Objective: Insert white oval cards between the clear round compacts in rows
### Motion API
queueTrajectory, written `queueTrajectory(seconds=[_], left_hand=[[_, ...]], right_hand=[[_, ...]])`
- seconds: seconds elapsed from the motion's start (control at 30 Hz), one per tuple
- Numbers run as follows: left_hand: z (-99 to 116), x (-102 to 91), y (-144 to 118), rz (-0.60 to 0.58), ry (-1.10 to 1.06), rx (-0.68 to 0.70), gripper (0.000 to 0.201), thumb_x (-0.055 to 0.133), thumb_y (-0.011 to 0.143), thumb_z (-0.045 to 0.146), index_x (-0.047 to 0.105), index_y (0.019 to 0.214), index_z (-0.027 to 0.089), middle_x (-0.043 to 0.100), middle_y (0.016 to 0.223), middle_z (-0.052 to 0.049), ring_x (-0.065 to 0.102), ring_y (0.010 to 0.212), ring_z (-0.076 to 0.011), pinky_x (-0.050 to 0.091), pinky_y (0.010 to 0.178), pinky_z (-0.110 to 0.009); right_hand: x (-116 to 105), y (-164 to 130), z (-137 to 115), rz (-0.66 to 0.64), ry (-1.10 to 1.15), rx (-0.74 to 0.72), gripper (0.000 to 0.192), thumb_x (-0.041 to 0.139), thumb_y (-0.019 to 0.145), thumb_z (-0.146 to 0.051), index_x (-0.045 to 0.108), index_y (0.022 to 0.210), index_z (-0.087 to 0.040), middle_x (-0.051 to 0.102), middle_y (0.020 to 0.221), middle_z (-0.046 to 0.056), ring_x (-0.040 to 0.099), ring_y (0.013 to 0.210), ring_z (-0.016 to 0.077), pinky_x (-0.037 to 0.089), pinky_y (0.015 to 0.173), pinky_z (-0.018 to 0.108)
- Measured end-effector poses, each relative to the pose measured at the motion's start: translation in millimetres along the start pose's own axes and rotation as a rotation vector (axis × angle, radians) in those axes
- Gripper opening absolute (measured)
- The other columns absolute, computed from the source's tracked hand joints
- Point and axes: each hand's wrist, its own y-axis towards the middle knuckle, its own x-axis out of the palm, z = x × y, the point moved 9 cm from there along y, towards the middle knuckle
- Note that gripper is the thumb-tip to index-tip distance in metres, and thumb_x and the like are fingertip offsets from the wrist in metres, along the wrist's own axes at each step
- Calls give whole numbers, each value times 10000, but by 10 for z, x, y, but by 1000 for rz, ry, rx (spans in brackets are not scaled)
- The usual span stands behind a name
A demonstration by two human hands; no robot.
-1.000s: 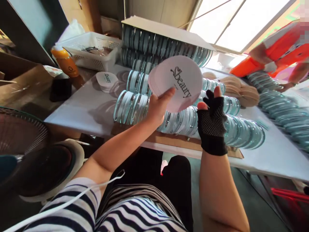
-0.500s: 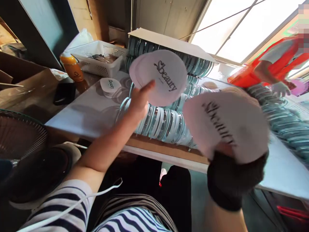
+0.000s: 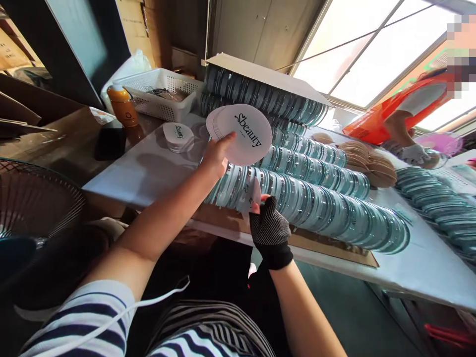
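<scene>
Left hand [image 3: 217,158]: closed, thumb on top, around a fanned stack of printed discs [image 3: 250,143], above the glass rows [image 3: 316,166].
Right hand [image 3: 270,225]: gloved, pinching a single disc [image 3: 256,192] edge-on at the front row [image 3: 327,208].
Bench [image 3: 137,173]: under the rows, beyond both hands.
Smaller pile [image 3: 178,137]: left of the left hand.

Black-lettered white cards [image 3: 250,144], glass discs [image 3: 330,213] seemingly pale teal
</scene>
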Motion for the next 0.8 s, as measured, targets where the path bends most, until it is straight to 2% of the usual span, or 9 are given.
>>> queueTrajectory(seconds=[0.07, 0.13, 0.3, 0.4, 0.47, 0.57, 0.67, 0.73, 0.8], left_hand=[[6, -23, 34, 19, -23, -22, 453, 779, 715, 234, 659, 1152, 208, 741, 1086, -54, 626, 1171, -263, 502, 1020, -435], [-5, -35, 62, 25, -55, -60, 467, 760, 734, 213, 639, 1185, 203, 727, 1136, -65, 608, 1202, -263, 488, 1037, -440], [-68, -65, 94, 39, -133, -192, 445, 691, 806, 184, 597, 1241, 175, 656, 1288, -87, 563, 1251, -272, 437, 1080, -510], [-53, -27, 101, -14, -105, -212, 406, 675, 854, 286, 604, 1253, 265, 670, 1268, 5, 482, 1330, -268, 285, 1181, -558], [-46, -8, 110, -41, -68, -227, 377, 618, 897, 283, 582, 1272, 312, 691, 1223, 49, 477, 1332, -244, 214, 1215, -553], [-73, -16, 154, -68, -32, -276, 338, 505, 947, 241, 552, 1274, 309, 691, 1226, 55, 509, 1300, -227, 242, 1210, -554], [-119, -52, 227, -118, 32, -323, 246, 447, 968, 385, 575, 1173, 425, 666, 1243, 130, 395, 1395, -243, 234, 1214, -574], [-128, -83, 270, -143, 70, -324, 225, 459, 956, 428, 574, 1145, 468, 662, 1234, 156, 328, 1435, -243, 200, 1228, -576], [-118, -102, 291, -154, 85, -302, 284, 486, 941, 396, 548, 1214, 448, 660, 1248, 138, 324, 1439, -245, 183, 1235, -579]], right_hand=[[-70, -41, 79, 89, 7, 35, 327, 382, 951, -332, 634, 986, -127, 659, 734, 75, 556, 562, 143, 277, 535, 243], [-107, -38, 108, 117, 4, 60, 311, 390, 941, -314, 640, 920, -130, 654, 719, 79, 560, 576, 147, 278, 541, 243], [-80, 160, -75, -65, -119, -14, 274, 426, 938, -291, 661, 970, -153, 675, 740, 74, 574, 611, 148, 244, 549, 250], [-123, 246, -168, -121, -163, -57, 275, 433, 938, -282, 683, 934, -167, 691, 783, 87, 597, 653, 162, 278, 570, 260], [-105, 287, -205, -154, -146, -62, 273, 438, 932, -271, 690, 909, -167, 697, 804, 95, 613, 693, 179, 319, 593, 262], [-39, 339, -251, -152, -96, -55, 285, 420, 944, -266, 685, 924, -164, 706, 878, 111, 634, 786, 205, 394, 659, 272], [33, 345, -285, -155, -92, -60, 298, 408, 953, -265, 685, 936, -158, 702, 906, 132, 646, 832, 226, 447, 725, 302], [95, 315, -276, -216, -109, -57, 258, 446, 924, -231, 692, 900, -157, 702, 889, 143, 658, 841, 241, 467, 750, 324], [164, 266, -235, -310, -32, -34, 203, 494, 875, -197, 692, 861, -157, 703, 850, 138, 666, 810, 237, 484, 742, 327]])
